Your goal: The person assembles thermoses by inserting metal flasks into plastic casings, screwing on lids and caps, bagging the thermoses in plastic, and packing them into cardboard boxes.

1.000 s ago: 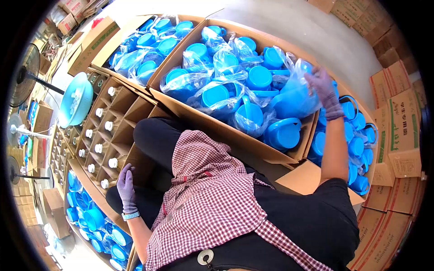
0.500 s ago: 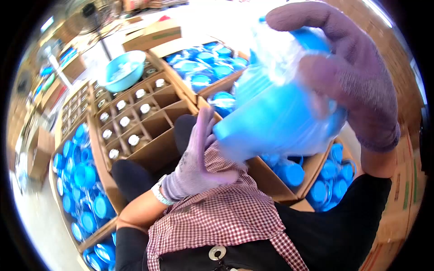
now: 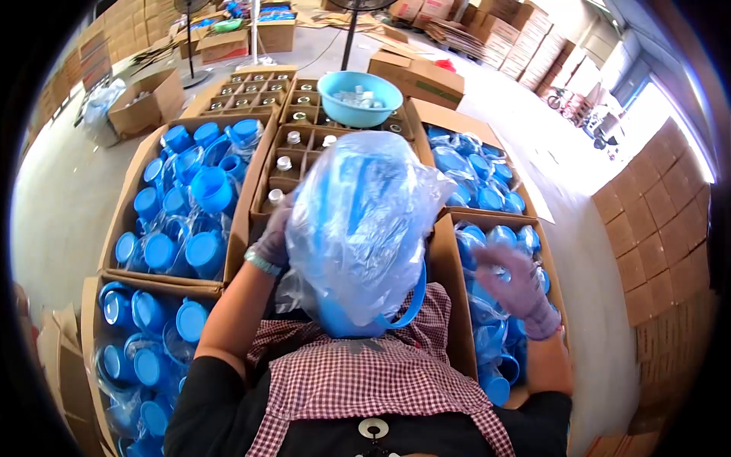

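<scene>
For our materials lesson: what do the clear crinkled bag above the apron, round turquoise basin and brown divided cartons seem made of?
Clear crinkled bag: probably thin, shiny plastic film; blue shows through its creases.
Round turquoise basin: likely smooth plastic, from its even colour.
Brown divided cartons: apparently matt cardboard, judging by dull, flat walls.

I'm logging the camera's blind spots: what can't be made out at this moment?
All in the head view:
- Left hand's fingertips: hidden by the plastic bag.
- Right hand's finger outlines: blurred.
- Part of the bottle box: hidden behind the bag.
- Near left cup box: cut off by the bottom edge.
</scene>
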`<state>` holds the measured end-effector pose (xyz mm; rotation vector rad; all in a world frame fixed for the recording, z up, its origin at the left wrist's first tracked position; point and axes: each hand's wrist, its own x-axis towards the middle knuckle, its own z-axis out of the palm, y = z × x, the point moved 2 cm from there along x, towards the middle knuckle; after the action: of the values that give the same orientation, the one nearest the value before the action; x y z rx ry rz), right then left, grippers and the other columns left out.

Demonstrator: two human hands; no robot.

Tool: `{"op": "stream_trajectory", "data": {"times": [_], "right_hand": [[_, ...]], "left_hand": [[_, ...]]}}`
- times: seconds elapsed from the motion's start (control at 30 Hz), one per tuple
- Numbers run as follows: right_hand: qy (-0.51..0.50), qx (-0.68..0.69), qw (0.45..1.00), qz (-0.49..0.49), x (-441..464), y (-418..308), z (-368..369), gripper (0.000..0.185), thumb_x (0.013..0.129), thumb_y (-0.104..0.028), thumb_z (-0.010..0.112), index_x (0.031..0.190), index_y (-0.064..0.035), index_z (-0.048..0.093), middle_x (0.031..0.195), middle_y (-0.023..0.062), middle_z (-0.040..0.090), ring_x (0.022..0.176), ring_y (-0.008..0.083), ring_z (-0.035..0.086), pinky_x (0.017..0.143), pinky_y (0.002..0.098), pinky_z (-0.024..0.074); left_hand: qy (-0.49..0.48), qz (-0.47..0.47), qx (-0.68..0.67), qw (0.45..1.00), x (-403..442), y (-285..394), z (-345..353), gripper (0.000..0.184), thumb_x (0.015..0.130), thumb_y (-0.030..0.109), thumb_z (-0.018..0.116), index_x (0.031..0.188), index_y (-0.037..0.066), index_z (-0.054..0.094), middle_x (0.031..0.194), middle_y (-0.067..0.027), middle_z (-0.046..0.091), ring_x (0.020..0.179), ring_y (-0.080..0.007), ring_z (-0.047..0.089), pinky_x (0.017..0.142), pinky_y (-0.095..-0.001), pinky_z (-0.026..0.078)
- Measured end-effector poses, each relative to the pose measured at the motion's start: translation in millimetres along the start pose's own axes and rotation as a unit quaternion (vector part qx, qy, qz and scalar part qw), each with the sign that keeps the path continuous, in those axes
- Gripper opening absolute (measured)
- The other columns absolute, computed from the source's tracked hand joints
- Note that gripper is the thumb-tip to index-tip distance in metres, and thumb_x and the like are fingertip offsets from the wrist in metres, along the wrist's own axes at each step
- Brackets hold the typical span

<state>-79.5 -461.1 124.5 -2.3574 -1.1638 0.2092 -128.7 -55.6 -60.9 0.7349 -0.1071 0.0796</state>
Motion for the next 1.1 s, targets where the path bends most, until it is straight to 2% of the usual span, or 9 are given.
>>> {"op": "stream_trajectory", "data": {"times": [0.13,0.33,0.4,0.53,0.63,0.67,0.8,1.0,1.1], "right_hand": [[0.225,0.254,0.927,-0.157,64,19,60,0.115,0.079,-0.082,0.066,0.156,-0.0022,0.036,0.157,0.0184,0.041,0.148,0.0308,0.037,0.121,0.0439,0.0319],[0.134,0.565,0.809,-0.091,131,67,102,0.113,0.081,-0.075,0.071,0.159,-0.0021,0.033,0.157,0.0126,0.043,0.145,0.0248,0.04,0.12,0.0389,0.033],[0.122,0.576,0.805,-0.065,135,49,96,0.097,0.089,-0.065,0.07,0.155,-0.0017,0.038,0.151,0.0123,0.049,0.141,0.0237,0.044,0.118,0.0372,0.0343],[0.152,0.511,0.845,-0.047,154,49,113,0.07,0.099,-0.05,0.065,0.147,-0.0012,0.048,0.138,0.0107,0.058,0.129,0.0207,0.052,0.112,0.034,0.0385],[0.167,0.445,0.88,-0.017,177,54,143,0.057,0.105,-0.043,0.058,0.145,-0.0026,0.05,0.133,0.0117,0.062,0.125,0.0199,0.055,0.11,0.0315,0.0406],[0.152,0.438,0.886,-0.006,182,57,157,0.057,0.106,-0.043,0.055,0.147,-0.0034,0.049,0.138,0.0141,0.06,0.129,0.0214,0.054,0.11,0.0324,0.0411],[0.171,0.363,0.916,0.012,164,64,174,0.07,0.101,-0.04,0.064,0.155,-0.0022,0.04,0.148,0.0203,0.052,0.138,0.0295,0.051,0.112,0.0378,0.0425],[0.071,0.277,0.958,0.029,135,71,138,0.097,0.09,-0.041,0.075,0.158,0.0058,0.025,0.157,0.028,0.041,0.146,0.0364,0.043,0.12,0.0411,0.0343],[-0.029,0.22,0.975,0.02,161,79,86,0.086,0.091,-0.048,0.071,0.154,0.0027,0.041,0.134,0.0267,0.064,0.13,0.0378,0.061,0.107,0.0413,0.048]], "left_hand": [[-0.031,-0.133,0.187,0.973,1,-62,0,0.044,0.105,0.031,0.056,0.137,0.001,0.058,0.129,-0.0098,0.067,0.117,-0.0185,0.065,0.106,-0.0376,0.052],[-0.006,-0.313,0.115,0.943,-58,-138,-50,0.049,0.112,0.036,0.043,0.149,0.005,0.048,0.149,-0.0096,0.054,0.131,-0.0201,0.056,0.114,-0.0353,0.044],[0.051,-0.295,0.132,0.945,-80,-85,-33,0.048,0.108,0.024,0.054,0.151,0.004,0.047,0.145,-0.011,0.058,0.131,-0.0184,0.056,0.113,-0.0341,0.044],[0.235,0.244,0.342,0.876,-55,48,35,0.061,0.094,0.009,0.065,0.15,0.001,0.041,0.128,-0.0076,0.058,0.11,-0.0159,0.06,0.098,-0.0343,0.051],[0.057,0.2,0.36,0.909,0,46,90,0.066,0.097,0.017,0.069,0.152,-0.001,0.037,0.14,-0.0134,0.053,0.113,-0.02,0.06,0.097,-0.0331,0.051],[0.057,0.187,0.586,0.787,34,21,44,0.072,0.098,0.025,0.071,0.154,-0.001,0.034,0.144,-0.0162,0.051,0.12,-0.0227,0.059,0.101,-0.0343,0.049],[0.065,-0.055,0.367,0.926,77,-10,18,0.086,0.095,0.044,0.071,0.158,-0.001,0.032,0.151,-0.0173,0.049,0.137,-0.024,0.05,0.115,-0.0369,0.04],[-0.019,-0.069,0.347,0.935,101,-21,-3,0.085,0.101,0.053,0.058,0.16,0.0,0.029,0.153,-0.0177,0.048,0.139,-0.0239,0.047,0.119,-0.0378,0.035],[-0.067,-0.073,0.299,0.949,111,-25,-23,0.092,0.101,0.061,0.052,0.163,0.001,0.02,0.165,-0.0182,0.033,0.151,-0.0262,0.033,0.124,-0.0391,0.026]]}}
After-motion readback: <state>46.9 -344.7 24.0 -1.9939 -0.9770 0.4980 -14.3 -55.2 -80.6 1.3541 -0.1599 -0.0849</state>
